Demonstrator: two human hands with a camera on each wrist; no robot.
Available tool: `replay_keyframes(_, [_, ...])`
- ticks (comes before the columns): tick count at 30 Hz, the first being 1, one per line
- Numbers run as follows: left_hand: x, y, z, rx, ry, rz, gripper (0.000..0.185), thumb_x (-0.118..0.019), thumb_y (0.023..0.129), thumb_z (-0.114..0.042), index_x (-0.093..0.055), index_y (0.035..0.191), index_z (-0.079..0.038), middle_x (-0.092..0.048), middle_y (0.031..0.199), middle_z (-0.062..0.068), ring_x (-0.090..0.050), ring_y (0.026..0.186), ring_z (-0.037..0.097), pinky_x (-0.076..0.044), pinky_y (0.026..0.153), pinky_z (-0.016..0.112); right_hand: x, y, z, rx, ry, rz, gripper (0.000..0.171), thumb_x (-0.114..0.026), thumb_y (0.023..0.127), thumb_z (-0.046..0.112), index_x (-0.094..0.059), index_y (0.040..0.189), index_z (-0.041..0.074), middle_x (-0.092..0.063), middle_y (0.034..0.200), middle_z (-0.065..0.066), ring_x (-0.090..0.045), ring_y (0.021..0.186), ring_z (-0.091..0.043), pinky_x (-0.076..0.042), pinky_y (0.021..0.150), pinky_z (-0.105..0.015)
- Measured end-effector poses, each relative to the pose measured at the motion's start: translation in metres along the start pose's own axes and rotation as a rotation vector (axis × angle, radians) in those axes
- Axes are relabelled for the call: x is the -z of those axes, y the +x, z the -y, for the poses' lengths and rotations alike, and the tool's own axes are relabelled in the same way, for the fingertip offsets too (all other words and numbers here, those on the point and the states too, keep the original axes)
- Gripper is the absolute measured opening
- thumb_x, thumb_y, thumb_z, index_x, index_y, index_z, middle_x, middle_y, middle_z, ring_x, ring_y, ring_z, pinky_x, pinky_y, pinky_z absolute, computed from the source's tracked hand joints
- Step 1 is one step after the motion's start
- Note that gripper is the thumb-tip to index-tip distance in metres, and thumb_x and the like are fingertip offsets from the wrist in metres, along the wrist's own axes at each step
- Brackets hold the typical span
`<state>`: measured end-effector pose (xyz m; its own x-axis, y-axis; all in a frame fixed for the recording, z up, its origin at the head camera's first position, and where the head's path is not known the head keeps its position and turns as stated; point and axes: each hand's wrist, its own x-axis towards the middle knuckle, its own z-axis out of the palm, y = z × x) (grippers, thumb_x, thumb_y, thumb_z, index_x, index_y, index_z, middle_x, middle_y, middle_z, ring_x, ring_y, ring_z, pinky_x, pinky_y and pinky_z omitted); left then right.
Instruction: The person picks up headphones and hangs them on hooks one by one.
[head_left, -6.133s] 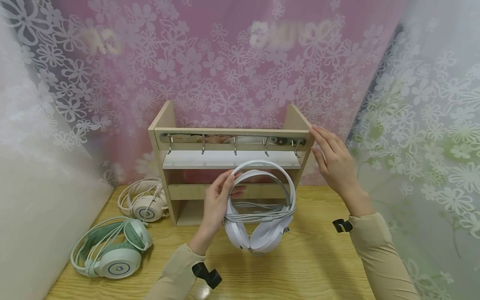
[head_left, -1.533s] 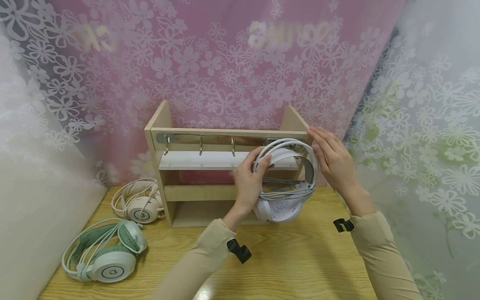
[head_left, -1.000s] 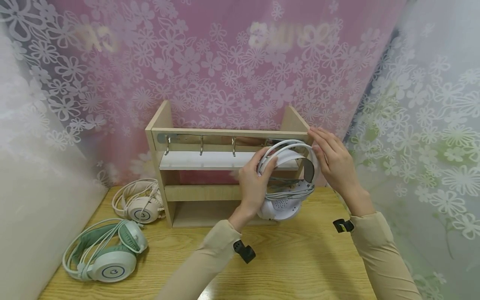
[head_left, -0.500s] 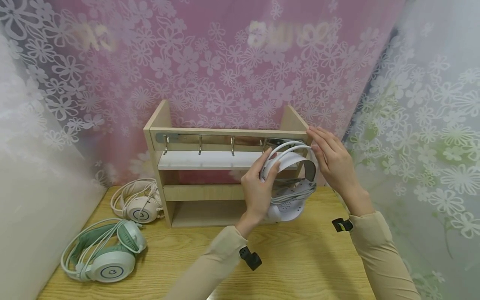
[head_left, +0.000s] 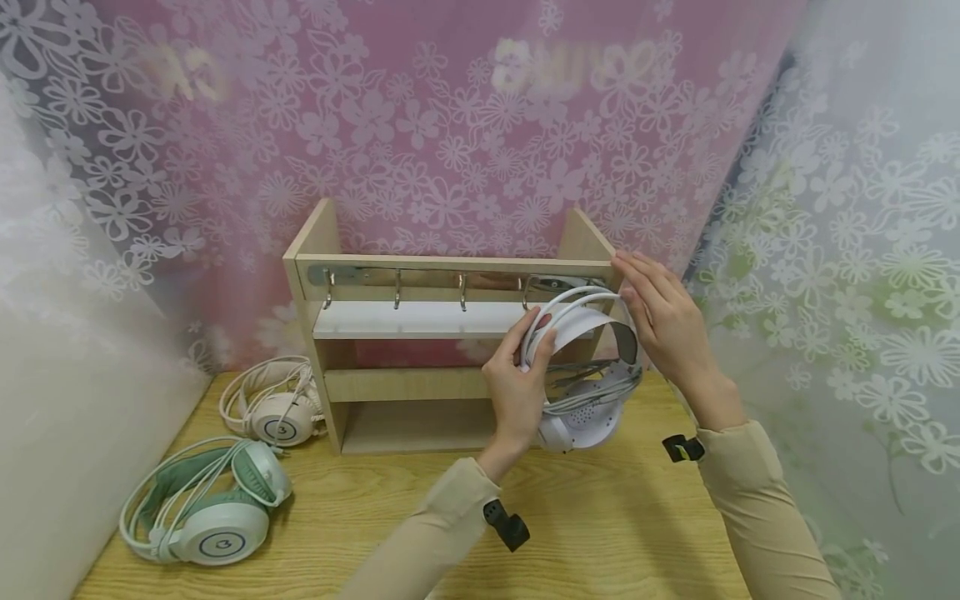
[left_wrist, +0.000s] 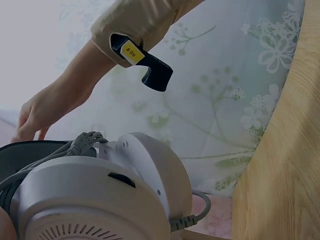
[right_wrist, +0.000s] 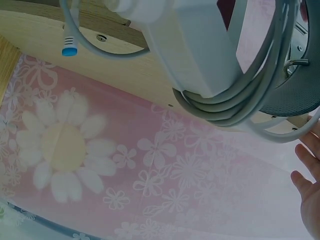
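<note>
White headphones (head_left: pixel 592 417), with grey cable bundled across them, hang from my left hand (head_left: pixel 517 387). Its thumb and fingers pinch the left side of the headband, in front of the right end of a metal hook rail (head_left: pixel 427 278). The rightmost hook is hidden behind the headband in the head view; part of a hook (right_wrist: pixel 299 62) shows through the band in the right wrist view. My right hand (head_left: pixel 671 333) rests with fairly straight fingers on the upper right corner of the wooden shelf (head_left: pixel 408 385). An ear cup (left_wrist: pixel 90 195) fills the lower left wrist view.
Green-padded headphones (head_left: pixel 222 537) and cream headphones (head_left: pixel 281 419) lie on the wooden table (head_left: pixel 600 533) left of the shelf. Several hooks along the rail hold nothing. A flowered curtain (head_left: pixel 450 125) stands behind the shelf.
Over the six seconds, my left hand has carried the white headphones right and up, from before the shelf's middle to the rail's right end. Lately they tilt slightly. My right hand stays put.
</note>
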<state>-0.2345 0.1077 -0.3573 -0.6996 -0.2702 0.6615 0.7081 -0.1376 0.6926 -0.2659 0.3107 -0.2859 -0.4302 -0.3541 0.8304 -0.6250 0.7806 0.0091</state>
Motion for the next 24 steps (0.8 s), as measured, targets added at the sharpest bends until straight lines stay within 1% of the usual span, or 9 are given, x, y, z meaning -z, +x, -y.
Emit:
replay_keyframes(5, [0.000, -0.002, 0.004, 0.030, -0.017, -0.009, 0.034, -0.071, 0.097, -0.017, -0.068, 0.130, -0.007, -0.075, 0.117, 0.006, -0.072, 0.104, 0.017, -0.062, 0.084, 0.030, 0.000, 0.000, 0.001, 0.000, 0.002, 0.003, 0.039, -0.056, 0.105, 0.014, -0.057, 0.143, 0.006, -0.057, 0.145, -0.013, -0.047, 0.139, -0.031, -0.033, 0.121, -0.044])
replay_keyframes(8, [-0.001, -0.001, 0.007, 0.059, -0.034, -0.033, 0.030, -0.072, 0.097, -0.019, -0.070, 0.124, -0.006, -0.075, 0.115, 0.007, -0.073, 0.103, 0.018, -0.062, 0.082, 0.029, 0.001, 0.000, 0.001, -0.002, 0.003, 0.005, 0.039, -0.055, 0.105, 0.014, -0.057, 0.143, 0.006, -0.057, 0.145, -0.013, -0.047, 0.139, -0.033, -0.033, 0.121, -0.043])
replay_keyframes(12, [-0.002, 0.001, 0.010, 0.116, -0.054, -0.071, 0.026, -0.074, 0.095, -0.019, -0.070, 0.117, -0.005, -0.075, 0.112, 0.009, -0.072, 0.102, 0.019, -0.061, 0.082, 0.026, 0.001, 0.000, 0.002, -0.002, 0.003, 0.003, 0.039, -0.056, 0.105, 0.013, -0.057, 0.142, 0.005, -0.057, 0.145, -0.014, -0.048, 0.138, -0.034, -0.033, 0.121, -0.043])
replay_keyframes(17, [-0.004, 0.006, 0.011, 0.148, -0.078, -0.072, 0.027, -0.075, 0.094, -0.020, -0.070, 0.114, -0.003, -0.075, 0.111, 0.011, -0.073, 0.102, 0.019, -0.061, 0.084, 0.027, 0.002, 0.000, 0.002, 0.001, 0.004, -0.002, 0.038, -0.056, 0.105, 0.013, -0.058, 0.142, 0.006, -0.058, 0.144, -0.014, -0.049, 0.136, -0.035, -0.034, 0.121, -0.042])
replay_keyframes(20, [-0.004, 0.010, 0.015, 0.165, -0.105, -0.074, 0.028, -0.075, 0.094, -0.020, -0.069, 0.112, 0.001, -0.075, 0.110, 0.014, -0.073, 0.101, 0.020, -0.061, 0.085, 0.026, 0.002, 0.001, 0.002, 0.004, 0.001, 0.004, 0.038, -0.052, 0.107, 0.018, -0.058, 0.142, 0.006, -0.057, 0.145, -0.013, -0.048, 0.138, -0.034, -0.033, 0.121, -0.042])
replay_keyframes(24, [-0.003, 0.014, 0.022, 0.205, -0.160, -0.069, 0.027, -0.074, 0.095, -0.015, -0.068, 0.110, 0.006, -0.074, 0.110, 0.019, -0.073, 0.098, 0.022, -0.061, 0.082, 0.026, 0.002, 0.001, 0.003, -0.001, -0.003, 0.009, 0.042, -0.046, 0.110, 0.029, -0.057, 0.142, 0.006, -0.056, 0.146, -0.010, -0.047, 0.140, -0.031, -0.033, 0.121, -0.042])
